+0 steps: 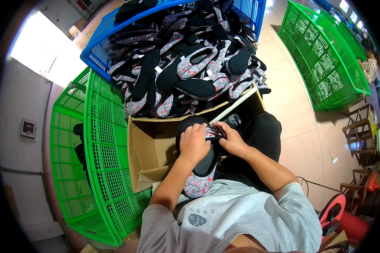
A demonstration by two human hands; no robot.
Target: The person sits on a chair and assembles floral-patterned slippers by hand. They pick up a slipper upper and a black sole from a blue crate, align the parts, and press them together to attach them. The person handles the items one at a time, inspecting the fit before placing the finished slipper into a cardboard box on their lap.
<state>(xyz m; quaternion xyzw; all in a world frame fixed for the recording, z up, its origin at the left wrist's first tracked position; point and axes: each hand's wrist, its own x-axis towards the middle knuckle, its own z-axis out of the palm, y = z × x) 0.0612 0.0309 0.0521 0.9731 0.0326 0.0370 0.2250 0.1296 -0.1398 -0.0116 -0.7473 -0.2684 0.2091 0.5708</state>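
Observation:
A slipper (201, 182) with a grey, red-flowered toe and a dark insole rests against my shirt, toe toward me. My left hand (194, 142) curls over its far end, fingers bent round black and flowered fabric. Opposite it, my right hand (233, 140) pinches the edge of the flowered fabric (213, 133) between thumb and fingers. A rounded black piece (191, 122) shows just beyond my left fingers; whether it belongs to the same slipper or a second one, I cannot tell. Both hands are above my lap, at the near side of an open cardboard box (141, 147).
Beyond the box, a blue crate (98, 47) overflows with a heap of flowered and black slippers (194, 67). A white tube (234, 105) slants over the box. Green crates stand at left (107, 139) and at far right (321, 59). Wooden stools (361, 130) are at right.

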